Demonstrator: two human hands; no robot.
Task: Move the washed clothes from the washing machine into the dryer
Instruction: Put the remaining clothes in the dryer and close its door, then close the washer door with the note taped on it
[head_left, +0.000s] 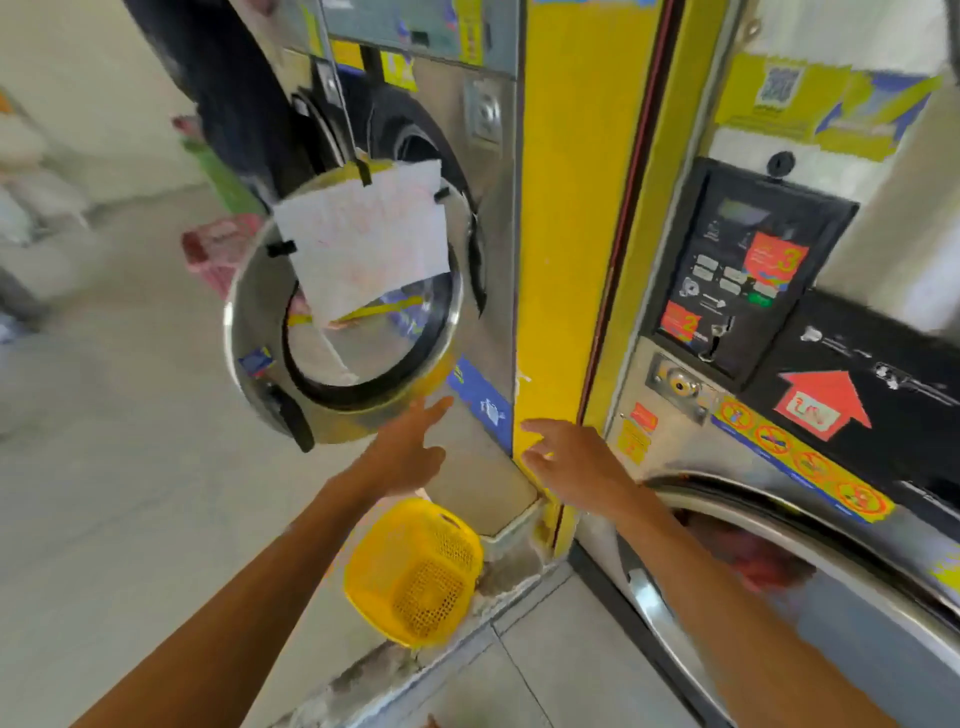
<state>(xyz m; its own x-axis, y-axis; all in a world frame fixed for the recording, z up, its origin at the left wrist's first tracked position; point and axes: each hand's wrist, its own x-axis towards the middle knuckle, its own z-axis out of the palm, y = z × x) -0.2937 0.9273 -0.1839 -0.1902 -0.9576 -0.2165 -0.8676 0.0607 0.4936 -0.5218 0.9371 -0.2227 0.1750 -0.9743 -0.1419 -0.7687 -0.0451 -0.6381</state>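
A steel machine (493, 218) stands at the centre with its round door (343, 322) swung open to the left; a white paper sheet (363, 234) is taped over the door glass. My left hand (410, 447) reaches out with straight fingers just below the door's rim and holds nothing. My right hand (571, 462) is spread open in front of the yellow pillar (566, 208), also empty. At the lower right is another machine (779, 519), with red clothes (753, 556) showing in its round opening. A yellow plastic basket (415, 571) stands on the floor below my hands.
A black payment panel (737, 270) with buttons and orange stickers sits above the right machine. A pink basket (218, 249) lies on the floor behind the open door. A dark-clothed person (228, 78) stands at the upper left. Bags lie at the far left.
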